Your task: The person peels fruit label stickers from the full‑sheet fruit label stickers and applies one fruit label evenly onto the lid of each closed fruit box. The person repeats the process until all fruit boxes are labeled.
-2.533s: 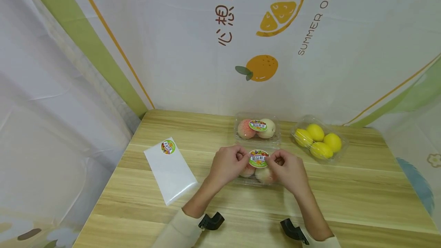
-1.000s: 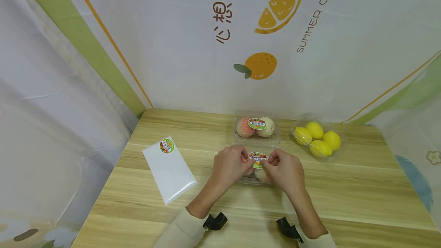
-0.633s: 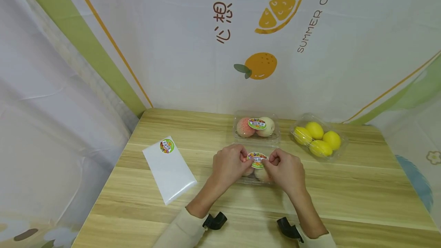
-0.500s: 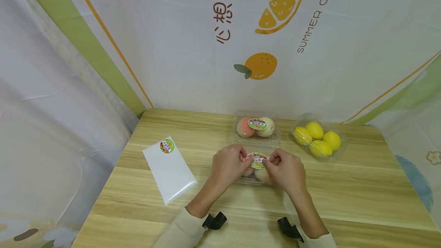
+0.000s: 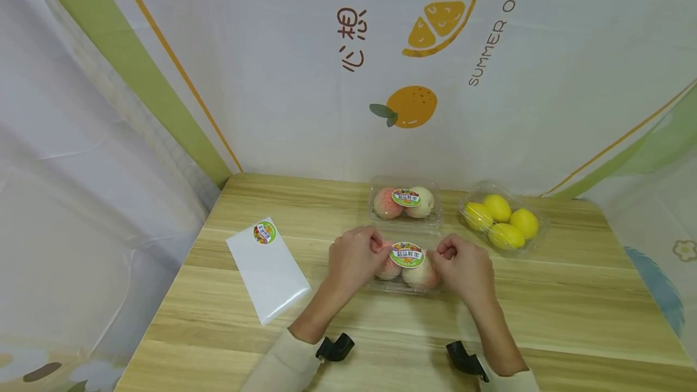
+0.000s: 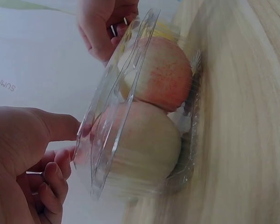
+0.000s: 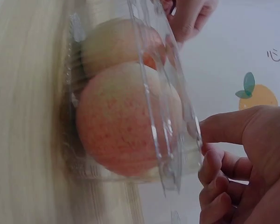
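A clear plastic clamshell box [image 5: 381,287] with peaches [image 5: 418,276] inside lies between my hands. On its lid is a round fruit sticker [image 5: 407,254], lying face up and fully in sight. My left hand [image 5: 353,259] is at the sticker's left edge, thumb tip touching the lid in the left wrist view, other fingers loosely bent. My right hand [image 5: 465,268] is just past the sticker's right edge; its thumb [image 7: 224,127] reaches the lid in the right wrist view, with the other fingers loosely bent. Neither hand pinches the sticker.
Behind stands another clear box of peaches [image 5: 388,203] with a sticker on its lid. A clear box of lemons [image 5: 506,236] is at the back right. On the left lies a white backing sheet [image 5: 270,277] bearing one sticker [image 5: 264,232]. A printed curtain [image 5: 294,77] hangs behind the table.
Earlier the thumbs overlapped the sticker and covered its edges. Both hands have since moved apart, left and right, uncovering the sticker on the lid. The other boxes and the sheet stay put.
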`<action>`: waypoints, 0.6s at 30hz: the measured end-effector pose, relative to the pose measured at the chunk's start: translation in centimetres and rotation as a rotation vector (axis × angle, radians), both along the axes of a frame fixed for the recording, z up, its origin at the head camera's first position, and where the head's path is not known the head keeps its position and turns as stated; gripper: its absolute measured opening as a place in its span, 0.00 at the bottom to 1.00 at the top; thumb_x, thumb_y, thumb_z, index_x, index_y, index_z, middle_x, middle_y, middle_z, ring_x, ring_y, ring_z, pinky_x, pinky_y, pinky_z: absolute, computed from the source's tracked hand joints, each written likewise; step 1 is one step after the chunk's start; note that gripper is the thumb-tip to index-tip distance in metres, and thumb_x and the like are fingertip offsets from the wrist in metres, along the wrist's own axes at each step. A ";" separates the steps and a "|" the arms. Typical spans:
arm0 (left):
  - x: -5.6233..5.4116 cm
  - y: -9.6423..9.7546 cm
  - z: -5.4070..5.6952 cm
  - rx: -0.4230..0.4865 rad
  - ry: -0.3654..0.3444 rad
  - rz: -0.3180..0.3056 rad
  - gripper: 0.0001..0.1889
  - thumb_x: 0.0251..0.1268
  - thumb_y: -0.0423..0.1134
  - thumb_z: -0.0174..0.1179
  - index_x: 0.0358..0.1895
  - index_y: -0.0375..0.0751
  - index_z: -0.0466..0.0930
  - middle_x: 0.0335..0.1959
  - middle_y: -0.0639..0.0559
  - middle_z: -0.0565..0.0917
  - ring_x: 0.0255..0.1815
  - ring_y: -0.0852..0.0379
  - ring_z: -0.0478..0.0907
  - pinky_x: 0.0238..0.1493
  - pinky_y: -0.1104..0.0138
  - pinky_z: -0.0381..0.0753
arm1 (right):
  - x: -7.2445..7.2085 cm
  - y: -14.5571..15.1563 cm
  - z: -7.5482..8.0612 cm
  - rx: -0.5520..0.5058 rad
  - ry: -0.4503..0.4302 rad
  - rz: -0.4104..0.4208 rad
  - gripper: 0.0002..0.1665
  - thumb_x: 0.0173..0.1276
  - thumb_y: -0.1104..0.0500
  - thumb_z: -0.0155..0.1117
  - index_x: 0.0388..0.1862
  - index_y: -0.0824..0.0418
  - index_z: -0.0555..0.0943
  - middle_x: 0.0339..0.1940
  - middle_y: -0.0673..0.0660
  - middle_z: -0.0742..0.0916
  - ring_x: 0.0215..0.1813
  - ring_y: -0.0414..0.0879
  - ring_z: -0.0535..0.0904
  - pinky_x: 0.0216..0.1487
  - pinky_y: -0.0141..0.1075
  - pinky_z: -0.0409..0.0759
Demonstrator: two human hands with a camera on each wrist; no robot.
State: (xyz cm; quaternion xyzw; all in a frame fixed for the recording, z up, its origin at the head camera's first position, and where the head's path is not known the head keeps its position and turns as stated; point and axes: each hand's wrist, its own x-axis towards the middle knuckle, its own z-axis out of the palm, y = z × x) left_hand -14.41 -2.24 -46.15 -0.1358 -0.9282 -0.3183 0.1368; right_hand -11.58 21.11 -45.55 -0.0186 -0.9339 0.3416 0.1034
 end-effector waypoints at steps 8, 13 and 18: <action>-0.4 -1.3 0.1 0.013 -0.034 0.034 0.12 0.64 0.45 0.79 0.30 0.47 0.85 0.23 0.62 0.78 0.20 0.63 0.74 0.21 0.64 0.74 | -0.2 1.8 0.1 -0.079 -0.079 0.015 0.09 0.70 0.57 0.78 0.34 0.59 0.86 0.27 0.51 0.84 0.31 0.47 0.77 0.34 0.38 0.73; -0.5 -1.9 -0.2 0.020 -0.055 0.047 0.10 0.65 0.45 0.75 0.32 0.46 0.86 0.23 0.63 0.78 0.19 0.63 0.74 0.21 0.63 0.74 | -0.3 2.8 0.0 -0.132 -0.138 0.046 0.09 0.72 0.58 0.79 0.38 0.62 0.87 0.30 0.53 0.85 0.34 0.48 0.78 0.37 0.37 0.74; -0.4 -2.3 -0.5 0.008 -0.057 0.044 0.10 0.66 0.45 0.73 0.33 0.45 0.86 0.24 0.61 0.78 0.21 0.61 0.74 0.21 0.63 0.74 | -0.4 3.6 0.1 -0.162 -0.161 0.087 0.09 0.73 0.59 0.77 0.40 0.63 0.87 0.31 0.53 0.86 0.35 0.48 0.77 0.37 0.35 0.75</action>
